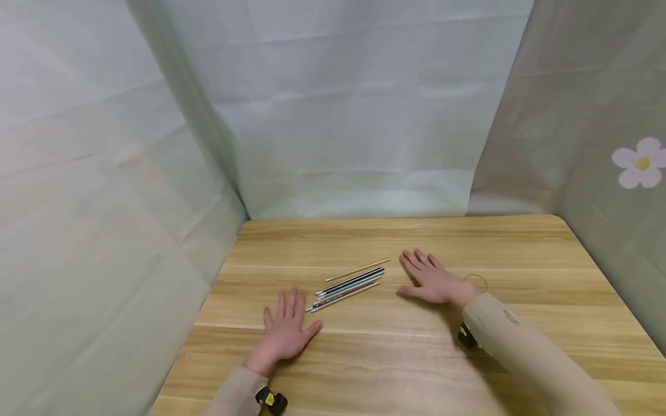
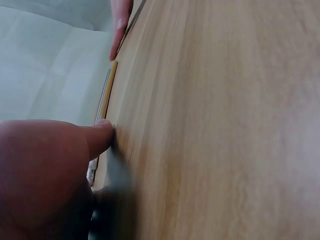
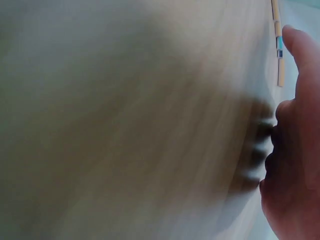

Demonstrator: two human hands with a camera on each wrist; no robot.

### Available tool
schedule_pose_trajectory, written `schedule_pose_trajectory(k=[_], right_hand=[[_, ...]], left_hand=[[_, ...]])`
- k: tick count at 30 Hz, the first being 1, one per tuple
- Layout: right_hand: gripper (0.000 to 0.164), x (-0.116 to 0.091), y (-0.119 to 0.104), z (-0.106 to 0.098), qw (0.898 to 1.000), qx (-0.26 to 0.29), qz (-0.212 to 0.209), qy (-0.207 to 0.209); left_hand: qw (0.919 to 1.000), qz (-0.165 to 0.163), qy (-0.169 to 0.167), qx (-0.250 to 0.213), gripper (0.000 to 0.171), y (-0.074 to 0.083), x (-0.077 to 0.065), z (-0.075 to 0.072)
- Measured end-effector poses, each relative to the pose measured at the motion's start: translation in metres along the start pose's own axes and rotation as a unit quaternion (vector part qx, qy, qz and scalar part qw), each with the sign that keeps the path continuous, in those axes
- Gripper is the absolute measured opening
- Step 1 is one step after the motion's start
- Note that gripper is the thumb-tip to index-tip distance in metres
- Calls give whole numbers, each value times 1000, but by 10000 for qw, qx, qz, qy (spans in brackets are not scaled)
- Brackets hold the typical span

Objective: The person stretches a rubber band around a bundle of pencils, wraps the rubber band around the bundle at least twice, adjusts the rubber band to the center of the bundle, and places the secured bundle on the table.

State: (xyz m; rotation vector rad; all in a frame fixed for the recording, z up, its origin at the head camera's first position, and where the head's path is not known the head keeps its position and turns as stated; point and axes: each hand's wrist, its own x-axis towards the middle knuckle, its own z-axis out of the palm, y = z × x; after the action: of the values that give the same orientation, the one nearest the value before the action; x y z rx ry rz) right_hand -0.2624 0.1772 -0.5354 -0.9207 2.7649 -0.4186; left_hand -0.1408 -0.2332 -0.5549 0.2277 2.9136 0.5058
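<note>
Several pencils (image 1: 347, 286) lie side by side in a slanted bunch on the wooden table, their white eraser ends toward the left. One yellow pencil (image 1: 357, 270) lies slightly apart at the far side of the bunch. To the left, my left hand (image 1: 285, 332) rests palm down with straight, spread fingers, thumb near the eraser ends. On the other side, my right hand (image 1: 429, 282) also lies flat with fingers extended, just past the pencils' far ends. Neither hand holds anything. The right wrist view catches the pencil ends (image 3: 280, 50) beyond my thumb.
The wood-grained table (image 1: 395, 370) reaches back to a pale cloth (image 1: 343, 127) hanging behind it. More cloth hangs at both sides, the right one bearing a white flower print (image 1: 643, 163). Dark wrist cameras (image 1: 272, 400) are strapped on, and a thin band circles my right wrist.
</note>
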Motion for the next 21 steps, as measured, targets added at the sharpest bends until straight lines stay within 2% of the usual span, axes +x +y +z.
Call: schedule_pose_trajectory(k=[8, 14, 17, 21], right_hand=[[94, 23, -5, -5, 9999, -30, 164, -18], [92, 37, -11, -8, 9998, -157, 124, -10], [93, 40, -13, -7, 9998, -155, 84, -44], [95, 43, -14, -4, 9997, -201, 103, -116]], left_hand=[[9994, -288, -111, 122, 97, 14, 7, -6], [9997, -240, 35, -88, 100, 18, 15, -7], [9994, -329, -73, 22, 100, 23, 16, -13], [9992, -366, -111, 129, 99, 24, 21, -11]])
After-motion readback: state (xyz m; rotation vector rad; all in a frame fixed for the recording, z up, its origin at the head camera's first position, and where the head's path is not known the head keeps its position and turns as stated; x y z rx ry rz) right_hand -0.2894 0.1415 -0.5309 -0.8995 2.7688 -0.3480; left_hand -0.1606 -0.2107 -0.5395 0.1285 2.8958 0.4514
